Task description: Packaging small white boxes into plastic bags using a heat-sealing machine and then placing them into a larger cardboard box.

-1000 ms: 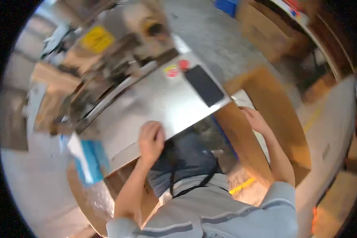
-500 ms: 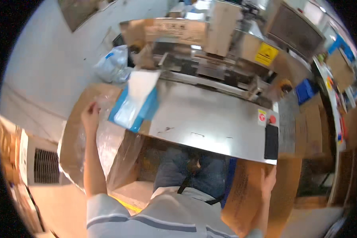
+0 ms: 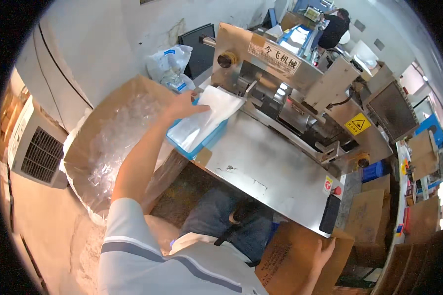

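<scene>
My left hand [image 3: 186, 106] lies on the left edge of a stack of translucent plastic sheets or bags [image 3: 202, 125], thumb and fingers apart. The stack sits in a blue tray [image 3: 188, 151] at the left end of a steel worktop [image 3: 258, 162]. My right hand [image 3: 323, 253] is low by the worktop's near right corner, against a brown cardboard box [image 3: 290, 253]. Its fingers are stretched upward, and I see nothing held in them. A black flat object [image 3: 329, 214] rests on the worktop just above that hand.
Behind the worktop stands a metal machine [image 3: 300, 115] with a yellow warning label [image 3: 357, 124] and a red button [image 3: 336, 191]. To the left, a large lined carton [image 3: 76, 152] holds clear plastic pieces [image 3: 108, 167]. A person [image 3: 334, 29] works in the far background.
My left hand has moved from above the lined carton, rightward and up, onto the sheets in the tray. The view has turned. My right hand stays near the worktop corner.
</scene>
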Action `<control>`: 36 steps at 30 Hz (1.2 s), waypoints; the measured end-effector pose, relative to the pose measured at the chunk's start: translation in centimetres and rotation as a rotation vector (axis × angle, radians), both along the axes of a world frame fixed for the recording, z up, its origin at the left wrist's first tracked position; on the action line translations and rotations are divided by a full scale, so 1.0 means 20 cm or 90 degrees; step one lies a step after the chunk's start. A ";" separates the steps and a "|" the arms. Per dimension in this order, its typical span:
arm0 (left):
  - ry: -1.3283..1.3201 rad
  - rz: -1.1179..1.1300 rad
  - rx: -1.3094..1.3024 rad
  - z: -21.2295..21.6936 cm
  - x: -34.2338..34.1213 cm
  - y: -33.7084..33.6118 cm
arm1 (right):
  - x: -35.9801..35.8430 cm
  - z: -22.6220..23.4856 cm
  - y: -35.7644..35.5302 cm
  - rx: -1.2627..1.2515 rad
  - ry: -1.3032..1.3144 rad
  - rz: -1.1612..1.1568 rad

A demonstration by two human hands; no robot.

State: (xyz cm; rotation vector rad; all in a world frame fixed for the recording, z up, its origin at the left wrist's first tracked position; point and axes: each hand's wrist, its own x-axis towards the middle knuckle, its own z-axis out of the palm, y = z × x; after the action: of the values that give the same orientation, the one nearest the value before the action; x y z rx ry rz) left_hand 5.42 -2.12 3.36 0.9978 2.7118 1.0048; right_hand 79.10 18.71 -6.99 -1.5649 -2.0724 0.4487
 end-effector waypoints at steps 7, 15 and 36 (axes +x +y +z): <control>0.008 0.014 0.131 -0.07 -0.14 0.08 | -0.23 0.33 -0.20 -0.040 0.172 -0.042; 0.102 -0.122 0.292 0.26 0.40 0.15 | -0.52 0.53 -0.14 -0.007 0.296 0.063; -0.397 -0.410 0.134 0.15 1.50 -0.03 | -1.24 0.71 -0.41 0.110 0.342 0.453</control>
State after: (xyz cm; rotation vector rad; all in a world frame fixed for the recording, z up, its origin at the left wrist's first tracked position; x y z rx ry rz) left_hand 35.43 -2.65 6.44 1.2115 1.6571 1.2029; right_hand 54.24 10.44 7.26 -0.4814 -2.0871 0.8037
